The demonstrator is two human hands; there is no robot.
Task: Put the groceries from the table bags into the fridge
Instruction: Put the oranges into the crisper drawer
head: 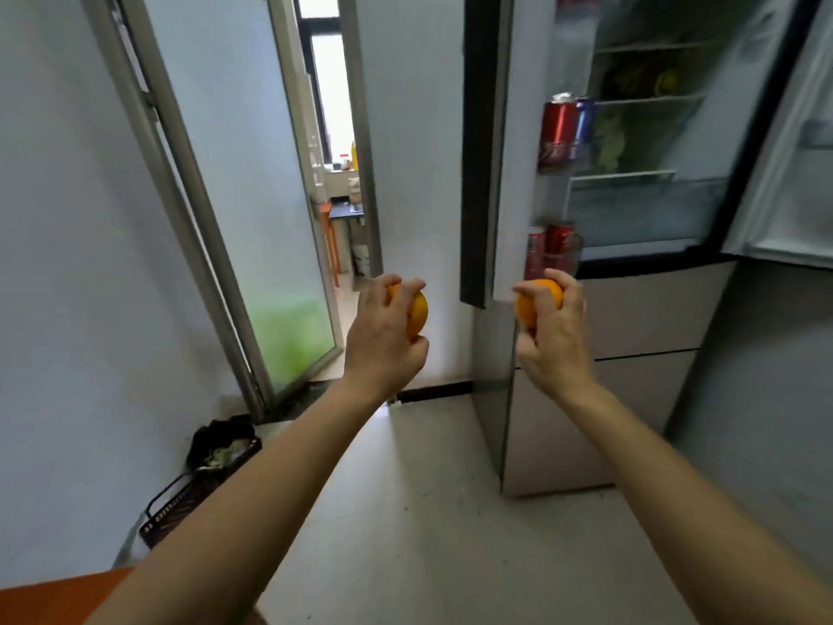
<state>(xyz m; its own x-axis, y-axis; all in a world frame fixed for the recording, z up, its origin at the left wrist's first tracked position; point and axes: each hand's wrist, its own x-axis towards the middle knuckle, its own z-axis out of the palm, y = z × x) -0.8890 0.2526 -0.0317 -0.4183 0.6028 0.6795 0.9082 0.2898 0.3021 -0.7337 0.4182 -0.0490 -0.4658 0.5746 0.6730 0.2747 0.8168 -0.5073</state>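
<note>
My left hand (pixel 383 336) grips an orange (pixel 417 315) at chest height, in front of the white wall. My right hand (pixel 556 336) grips a second orange (pixel 534 304), just below the open left fridge door (pixel 500 173). The fridge (pixel 649 128) stands open at the upper right. Its glass shelves hold greens and other dim produce. Red cans (pixel 558 128) stand in the left door's racks, with more cans lower down. Both arms are stretched forward, the hands about a hand's width apart.
A frosted glass door (pixel 252 196) stands ajar on the left, with a kitchen beyond it. A black wire basket (pixel 198 484) with a dark bag sits on the floor by the left wall. An orange table corner (pixel 54 597) shows at the bottom left. The right fridge door (pixel 793 173) also hangs open.
</note>
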